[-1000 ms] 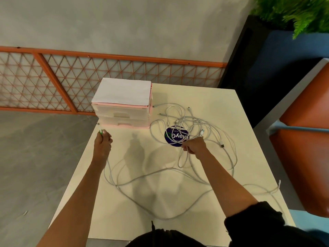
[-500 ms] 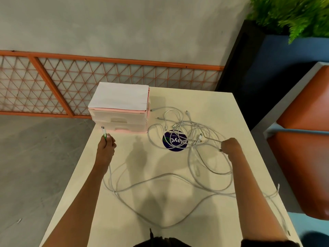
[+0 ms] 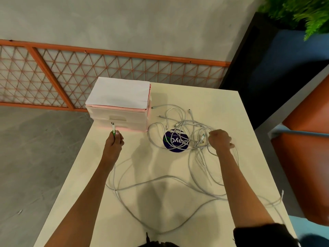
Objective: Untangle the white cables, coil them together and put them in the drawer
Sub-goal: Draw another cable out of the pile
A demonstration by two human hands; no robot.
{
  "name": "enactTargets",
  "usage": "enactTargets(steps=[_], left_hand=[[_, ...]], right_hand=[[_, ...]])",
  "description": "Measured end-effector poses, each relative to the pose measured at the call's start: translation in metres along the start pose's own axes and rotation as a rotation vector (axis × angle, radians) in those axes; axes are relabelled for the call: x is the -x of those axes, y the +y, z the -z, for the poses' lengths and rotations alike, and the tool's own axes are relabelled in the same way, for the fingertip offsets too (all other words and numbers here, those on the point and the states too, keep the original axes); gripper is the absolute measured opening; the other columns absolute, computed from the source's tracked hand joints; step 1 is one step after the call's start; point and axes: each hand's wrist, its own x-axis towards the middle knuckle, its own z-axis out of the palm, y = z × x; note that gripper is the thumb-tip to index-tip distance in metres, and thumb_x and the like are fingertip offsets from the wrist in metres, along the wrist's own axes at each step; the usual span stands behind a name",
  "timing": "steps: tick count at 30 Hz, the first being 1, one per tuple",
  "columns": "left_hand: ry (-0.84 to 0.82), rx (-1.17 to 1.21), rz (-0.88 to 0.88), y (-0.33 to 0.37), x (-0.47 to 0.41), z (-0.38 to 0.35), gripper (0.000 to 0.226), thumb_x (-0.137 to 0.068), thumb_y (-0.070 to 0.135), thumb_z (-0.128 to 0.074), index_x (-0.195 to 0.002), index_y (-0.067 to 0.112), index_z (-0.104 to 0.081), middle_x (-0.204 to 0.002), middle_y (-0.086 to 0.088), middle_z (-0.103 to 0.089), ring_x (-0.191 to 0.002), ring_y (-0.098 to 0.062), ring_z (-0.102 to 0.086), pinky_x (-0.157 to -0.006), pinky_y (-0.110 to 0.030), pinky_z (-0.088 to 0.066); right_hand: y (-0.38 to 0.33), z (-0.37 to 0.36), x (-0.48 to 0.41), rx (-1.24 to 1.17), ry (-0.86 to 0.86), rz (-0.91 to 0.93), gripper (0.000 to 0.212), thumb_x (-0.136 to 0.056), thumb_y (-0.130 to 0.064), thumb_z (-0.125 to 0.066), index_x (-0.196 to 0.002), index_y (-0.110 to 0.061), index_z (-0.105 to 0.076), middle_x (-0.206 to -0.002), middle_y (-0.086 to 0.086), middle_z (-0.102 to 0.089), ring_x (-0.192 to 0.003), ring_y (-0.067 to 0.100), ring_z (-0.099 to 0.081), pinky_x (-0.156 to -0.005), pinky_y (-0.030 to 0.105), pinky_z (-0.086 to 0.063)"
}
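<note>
On a cream table (image 3: 219,104), beside the closed pink-and-white drawer unit (image 3: 121,113), we are at the untangling step. Our left hand (image 3: 114,145) pinches a green-tipped cable end (image 3: 113,130); our right hand (image 3: 219,139) is fisted round strands of the white cables (image 3: 181,122), heaped just right of the drawers. Next, we judge, comes drawing that one lead free. A purple round sticker (image 3: 175,140) shows upside-down lettering, cable-crossed, not fully legible.
</note>
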Motion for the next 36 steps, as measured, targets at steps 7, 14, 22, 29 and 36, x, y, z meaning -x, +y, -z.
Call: enactTargets(steps=[7,14,22,29,36], left_hand=[[-0.017,-0.021,0.013,0.001,-0.011,-0.011,0.033,-0.106,0.025,-0.028,-0.076,0.016,-0.039,-0.068,-0.002,-0.031,-0.05,-0.003,-0.028,-0.046,-0.015,-0.025],[-0.017,0.012,0.018,0.002,-0.023,-0.027,0.033,-0.106,0.022,-0.029,-0.075,0.014,-0.038,-0.067,-0.001,-0.031,-0.051,-0.004,-0.028,-0.046,-0.015,-0.023],[0.014,0.051,0.045,-0.006,-0.031,-0.032,0.032,-0.105,0.019,-0.029,-0.075,0.012,-0.037,-0.068,-0.003,-0.031,-0.048,-0.001,-0.03,-0.048,-0.008,-0.028],[0.012,0.066,0.06,-0.002,-0.032,-0.033,0.031,-0.105,0.017,-0.029,-0.075,0.01,-0.036,-0.068,-0.003,-0.032,-0.048,-0.001,-0.03,-0.048,-0.008,-0.03],[-0.013,0.047,0.032,0.002,-0.029,-0.034,0.032,-0.105,0.018,-0.03,-0.075,0.009,-0.037,-0.065,-0.001,-0.036,-0.05,-0.002,-0.035,-0.051,-0.011,-0.031]], right_hand=[[-0.039,-0.049,-0.051,0.046,-0.08,0.148,0.03,-0.097,-0.021,-0.045,-0.117,-0.007,-0.062,-0.121,0.012,-0.062,-0.119,0.031,-0.051,-0.102,0.04,-0.031],[-0.055,-0.082,-0.077,-0.045,-0.092,0.375,0.021,-0.094,-0.011,-0.046,-0.099,-0.002,-0.064,-0.106,0.016,-0.064,-0.103,0.033,-0.058,-0.083,0.036,-0.046],[-0.112,-0.119,-0.093,0.12,-0.234,0.61,0.045,-0.093,-0.002,-0.049,-0.136,-0.014,-0.047,-0.137,0.011,-0.049,-0.127,0.029,-0.044,-0.106,0.043,-0.035],[-0.122,-0.14,-0.097,0.062,-0.106,0.5,0.026,-0.087,-0.002,-0.047,-0.095,-0.019,-0.066,-0.1,0.002,-0.067,-0.103,0.021,-0.055,-0.072,0.032,-0.013],[-0.122,-0.109,-0.106,-0.317,-0.246,0.558,0.034,-0.086,-0.011,-0.064,-0.071,-0.042,-0.065,-0.09,0.001,-0.069,-0.09,0.024,-0.064,-0.089,0.047,-0.045]])
